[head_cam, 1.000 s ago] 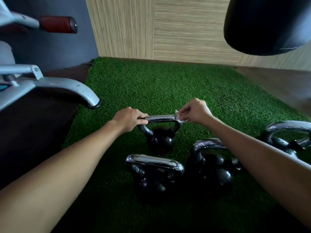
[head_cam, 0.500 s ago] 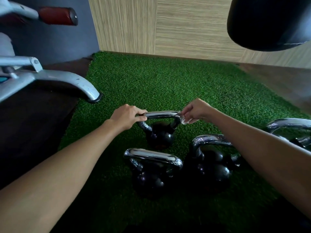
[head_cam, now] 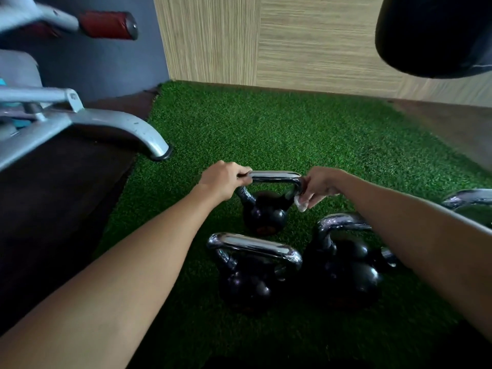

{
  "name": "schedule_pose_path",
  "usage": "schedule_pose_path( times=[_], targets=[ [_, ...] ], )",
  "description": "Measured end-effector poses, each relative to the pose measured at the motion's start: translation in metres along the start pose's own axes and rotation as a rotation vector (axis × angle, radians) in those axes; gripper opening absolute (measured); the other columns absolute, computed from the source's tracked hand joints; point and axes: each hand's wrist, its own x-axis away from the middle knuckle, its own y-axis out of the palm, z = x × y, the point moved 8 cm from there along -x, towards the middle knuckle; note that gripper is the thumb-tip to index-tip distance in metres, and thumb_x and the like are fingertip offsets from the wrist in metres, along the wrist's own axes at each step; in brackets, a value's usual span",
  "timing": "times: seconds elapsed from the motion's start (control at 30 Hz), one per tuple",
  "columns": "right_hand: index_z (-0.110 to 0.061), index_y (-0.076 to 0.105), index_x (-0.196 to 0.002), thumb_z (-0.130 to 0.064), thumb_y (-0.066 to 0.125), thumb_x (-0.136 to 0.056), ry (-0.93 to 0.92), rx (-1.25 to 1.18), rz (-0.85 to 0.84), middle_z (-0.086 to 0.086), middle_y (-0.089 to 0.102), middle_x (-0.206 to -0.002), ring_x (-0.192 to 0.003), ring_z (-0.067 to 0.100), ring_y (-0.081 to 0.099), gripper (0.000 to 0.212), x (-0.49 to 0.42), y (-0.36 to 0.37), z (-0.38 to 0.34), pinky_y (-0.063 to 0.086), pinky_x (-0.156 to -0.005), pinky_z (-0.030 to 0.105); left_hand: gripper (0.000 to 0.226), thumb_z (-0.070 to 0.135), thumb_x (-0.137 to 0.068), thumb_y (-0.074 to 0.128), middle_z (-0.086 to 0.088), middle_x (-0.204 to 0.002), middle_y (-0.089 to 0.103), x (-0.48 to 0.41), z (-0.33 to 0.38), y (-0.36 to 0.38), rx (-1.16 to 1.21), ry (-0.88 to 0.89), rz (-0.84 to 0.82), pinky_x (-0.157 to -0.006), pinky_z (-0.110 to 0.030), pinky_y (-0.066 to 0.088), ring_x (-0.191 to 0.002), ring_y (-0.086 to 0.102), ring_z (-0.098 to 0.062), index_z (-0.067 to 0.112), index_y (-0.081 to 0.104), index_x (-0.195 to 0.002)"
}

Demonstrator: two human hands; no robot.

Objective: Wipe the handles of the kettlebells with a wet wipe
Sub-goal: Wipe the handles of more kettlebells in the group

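Fingers (head_cam: pixel 243 174) of the left hand (head_cam: pixel 221 179) are curled tight round the left end of a chrome handle (head_cam: pixel 274 176). The right hand (head_cam: pixel 322 185) has its fingers bunched, pinching a scrunched wet wipe (head_cam: pixel 300 205) against the handle's right corner, right where the bar bends down. A bit of white wipe pokes out below the fingertips.

Closest to the camera, between the two forearms, sit two more black kettlebells. The left one (head_cam: pixel 247 280) has its shiny bar running left to right, dipping a little at the right end. The right one (head_cam: pixel 343 272) is just beside it and partly hidden under the right forearm. A fourth chrome handle (head_cam: pixel 468 198) peeks in at the right edge.

Just past those is the kettlebell being held (head_cam: pixel 263 213). It stands upright on its base, handle on top, bar lying left to right across the view and pretty much level. It's the smallest-looking one.

Everything sits on green fake-grass turf (head_cam: pixel 292 134) that runs back to the wall. On the left there's a dark floor (head_cam: pixel 53 187), with a grey metal machine leg (head_cam: pixel 119 126) whose foot lands at the turf edge. Above it is a bar with a red grip (head_cam: pixel 106 24). The back wall is pale wood-grain panel (head_cam: pixel 266 41), with a dark grey-blue wall (head_cam: pixel 93 65) on the left. A big black bag (head_cam: pixel 436 33) hangs into the top right corner.
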Motion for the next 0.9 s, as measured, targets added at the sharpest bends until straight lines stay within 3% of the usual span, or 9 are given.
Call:
schedule_pose_path(
  times=[0.13, 0.23, 0.3, 0.4, 0.47, 0.6, 0.77, 0.83, 0.9],
  targets=[
    [0.011, 0.068, -0.114, 0.014, 0.070, -0.082, -0.019, 0.009, 0.096, 0.018, 0.069, -0.116, -0.077, 0.020, 0.068, 0.032, 0.021, -0.039, -0.007, 0.060, -0.069, 0.028, 0.045, 0.044, -0.103, 0.054, -0.003, -0.079, 0.070, -0.001, 0.009, -0.001, 0.032, -0.012, 0.005, -0.052, -0.022, 0.035, -0.059, 0.060, -0.011, 0.026, 0.056, -0.145],
    [0.005, 0.071, -0.107, 0.012, 0.070, -0.082, -0.193, -0.231, 0.253, 0.020, 0.071, -0.108, -0.081, 0.023, 0.072, 0.026, 0.052, -0.063, -0.031, 0.063, -0.064, 0.025, 0.047, 0.042, -0.103, 0.056, 0.002, -0.065, 0.062, -0.002, 0.007, 0.003, 0.105, -0.055, -0.037, -0.047, -0.018, 0.034, -0.048, 0.052, -0.010, 0.024, 0.055, -0.146],
    [0.000, 0.073, -0.106, 0.011, 0.071, -0.082, -0.353, -0.324, 0.306, 0.014, 0.071, -0.107, -0.086, 0.020, 0.072, 0.026, 0.075, -0.056, -0.058, 0.061, -0.063, 0.021, 0.047, 0.046, -0.102, 0.055, 0.004, -0.064, 0.062, -0.002, 0.010, 0.001, 0.129, -0.061, -0.089, -0.050, -0.023, 0.039, -0.057, 0.058, -0.013, 0.023, 0.057, -0.143],
    [-0.004, 0.074, -0.108, 0.007, 0.074, -0.081, -0.554, -0.320, 0.351, 0.002, 0.075, -0.096, -0.074, 0.006, 0.074, 0.029, 0.100, -0.029, -0.097, 0.058, -0.065, 0.015, 0.045, 0.064, -0.100, 0.044, 0.002, -0.084, 0.066, 0.002, 0.014, -0.008, 0.611, -0.216, -0.123, -0.060, -0.026, 0.037, -0.071, 0.057, -0.018, 0.027, 0.063, -0.117],
    [-0.011, 0.076, -0.101, 0.003, 0.077, -0.080, -0.643, -0.288, 0.376, -0.004, 0.076, -0.087, -0.072, 0.003, 0.075, 0.025, 0.106, -0.015, -0.114, 0.059, -0.070, 0.016, 0.062, 0.075, -0.091, 0.044, 0.003, -0.112, 0.073, 0.012, 0.019, -0.001, 1.005, -0.368, -0.301, -0.051, -0.023, 0.033, -0.065, 0.045, -0.009, 0.027, 0.064, -0.124],
    [-0.024, 0.078, -0.094, -0.007, 0.083, -0.079, -0.671, -0.228, 0.424, -0.011, 0.077, -0.086, -0.075, 0.002, 0.074, 0.023, 0.099, -0.004, -0.128, 0.058, -0.068, 0.015, 0.060, 0.060, -0.084, 0.063, 0.002, -0.114, 0.077, 0.026, 0.019, 0.000, 1.490, -0.462, -0.422, -0.051, -0.016, 0.029, -0.058, 0.036, -0.001, 0.016, 0.067, -0.124],
    [-0.021, 0.078, -0.108, -0.019, 0.087, -0.075, -0.665, 0.001, 0.507, -0.010, 0.075, -0.102, -0.072, -0.012, 0.062, 0.034, 0.082, 0.000, -0.135, 0.043, -0.058, 0.006, 0.046, 0.045, -0.079, 0.079, 0.005, -0.103, 0.065, 0.021, -0.005, 0.002, 1.475, -0.570, -0.273, -0.057, -0.017, 0.042, -0.064, 0.039, -0.001, 0.013, 0.071, -0.109],
    [-0.023, 0.072, -0.122, -0.022, 0.089, -0.073, -0.554, 0.183, 0.502, -0.009, 0.071, -0.114, -0.092, 0.002, 0.067, 0.052, 0.065, -0.006, -0.118, 0.048, -0.071, 0.013, 0.032, 0.039, -0.082, 0.080, 0.005, -0.115, 0.069, 0.018, -0.022, -0.001, 1.278, -0.542, -0.097, -0.085, -0.026, 0.048, -0.082, 0.050, 0.000, 0.020, 0.076, -0.108],
    [-0.021, 0.073, -0.119, -0.026, 0.087, -0.075, -0.413, 0.378, 0.484, -0.005, 0.072, -0.123, -0.094, 0.010, 0.070, 0.047, 0.047, -0.014, -0.093, 0.056, -0.085, 0.028, 0.028, 0.034, -0.085, 0.079, 0.011, -0.124, 0.071, 0.017, -0.033, 0.000, 1.098, -0.441, 0.087, -0.092, -0.027, 0.040, -0.094, 0.053, -0.001, 0.027, 0.078, -0.111]
  ],
)
